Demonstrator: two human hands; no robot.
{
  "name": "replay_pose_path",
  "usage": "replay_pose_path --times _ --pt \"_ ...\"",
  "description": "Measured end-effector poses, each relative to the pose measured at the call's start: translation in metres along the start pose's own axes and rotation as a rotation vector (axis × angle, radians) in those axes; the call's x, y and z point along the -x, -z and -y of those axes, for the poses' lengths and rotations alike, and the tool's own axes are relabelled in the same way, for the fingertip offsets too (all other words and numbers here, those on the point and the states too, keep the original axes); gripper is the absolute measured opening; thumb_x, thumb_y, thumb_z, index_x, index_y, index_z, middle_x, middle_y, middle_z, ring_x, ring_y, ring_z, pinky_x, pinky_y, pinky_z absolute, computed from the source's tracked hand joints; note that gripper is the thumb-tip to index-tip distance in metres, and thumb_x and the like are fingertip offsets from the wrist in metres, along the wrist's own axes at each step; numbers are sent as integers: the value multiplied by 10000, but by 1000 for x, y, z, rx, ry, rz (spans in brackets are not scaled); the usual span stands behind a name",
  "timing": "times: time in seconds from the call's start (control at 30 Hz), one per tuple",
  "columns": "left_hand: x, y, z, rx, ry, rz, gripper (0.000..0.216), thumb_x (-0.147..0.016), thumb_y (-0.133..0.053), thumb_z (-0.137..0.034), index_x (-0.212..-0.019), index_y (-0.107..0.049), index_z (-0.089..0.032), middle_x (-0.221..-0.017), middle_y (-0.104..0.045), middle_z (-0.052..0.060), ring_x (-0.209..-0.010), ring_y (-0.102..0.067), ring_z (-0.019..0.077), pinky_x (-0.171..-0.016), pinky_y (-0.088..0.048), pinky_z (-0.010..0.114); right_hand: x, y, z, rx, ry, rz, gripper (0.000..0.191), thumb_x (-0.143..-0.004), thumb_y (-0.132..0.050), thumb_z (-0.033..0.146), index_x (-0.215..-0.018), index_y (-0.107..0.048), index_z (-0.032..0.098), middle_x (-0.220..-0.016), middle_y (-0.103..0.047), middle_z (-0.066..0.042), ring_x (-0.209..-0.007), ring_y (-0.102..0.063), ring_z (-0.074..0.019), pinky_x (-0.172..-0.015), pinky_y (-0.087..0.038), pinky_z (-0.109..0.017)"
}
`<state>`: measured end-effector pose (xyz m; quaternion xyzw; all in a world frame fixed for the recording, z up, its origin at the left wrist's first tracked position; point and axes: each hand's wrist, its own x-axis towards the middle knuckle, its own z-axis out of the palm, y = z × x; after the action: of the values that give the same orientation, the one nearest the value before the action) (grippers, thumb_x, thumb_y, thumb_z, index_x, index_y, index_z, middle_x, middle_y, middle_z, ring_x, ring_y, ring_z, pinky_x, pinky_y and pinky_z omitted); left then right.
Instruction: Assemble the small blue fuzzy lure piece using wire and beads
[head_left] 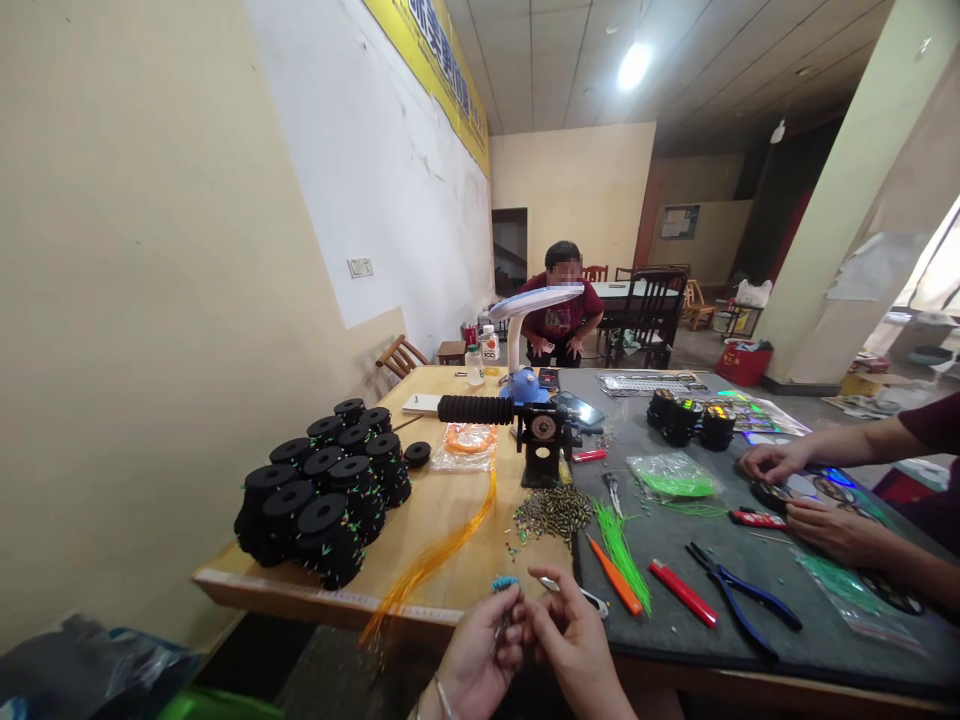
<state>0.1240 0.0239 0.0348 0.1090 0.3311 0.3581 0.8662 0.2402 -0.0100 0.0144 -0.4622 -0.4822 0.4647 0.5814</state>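
My left hand is closed at the table's front edge, thumb and fingers pinched together. A small cluster of bright blue bead-like pieces shows at its fingertips. My right hand meets it from the right, also in a pinch; what lies between those fingers is too small to make out. A slim silver tool shows behind the right hand; I cannot tell whether it is held or lying down. Just beyond lies a pile of small dark and brassy beads. Orange strands hang over the edge on the left.
Stacked black foam spools stand left. A black winding device and a blue-based lamp stand centrally. Green strands, an orange-handled tool, a red lighter and blue-handled pliers lie right. A co-worker's hands work nearby; another person leans behind.
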Motion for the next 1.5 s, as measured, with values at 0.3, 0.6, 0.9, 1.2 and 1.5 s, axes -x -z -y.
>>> replay_pose_path --times 0.3,0.6,0.9,1.2,1.5 --pt "3 -3 -1 15 1 -29 399 -972 -373 -173 -614 -525 -81 -518 -455 -28 -354 -381 -5 -330 -179 81 0 -1 1 4 -3 15 498 -792 -631 551 -1111 -535 182 -661 -637 -16 -475 -520 -103 -436 -398 -193" --pt "2 -1 1 -15 -32 -25 330 -934 -456 -156 -621 -530 -81 -529 -459 -28 -366 -372 -4 -339 -172 85 -1 2 -4 31 3 26 523 -811 -594 573 -1136 -498 174 -633 -585 15 -476 -503 -99 -446 -403 -197" --pt "0 2 6 -133 -131 -20 371 -585 -847 -284 -611 -523 -106 -511 -466 -57 -386 -352 -9 -353 -148 94 -3 2 -4 39 17 2 509 -813 -596 566 -1130 -498 181 -628 -563 23 -485 -497 -102 -433 -391 -190" --pt "2 -4 9 -172 -197 -92 570 -348 -920 -437 -608 -519 -126 -496 -473 -76 -384 -329 -13 -358 -137 107 -3 3 -4 44 54 -25 478 -827 -575 571 -1101 -505 187 -614 -546 33 -476 -483 -99 -430 -370 -189" --pt "-1 -2 11 -236 -210 -121 623 -296 -912 -499 -576 -487 -140 -450 -462 -86 -361 -327 -12 -348 -115 104 -4 1 -5 76 62 -33 505 -825 -547 603 -1087 -505 172 -600 -535 35 -461 -459 -93 -426 -356 -191"
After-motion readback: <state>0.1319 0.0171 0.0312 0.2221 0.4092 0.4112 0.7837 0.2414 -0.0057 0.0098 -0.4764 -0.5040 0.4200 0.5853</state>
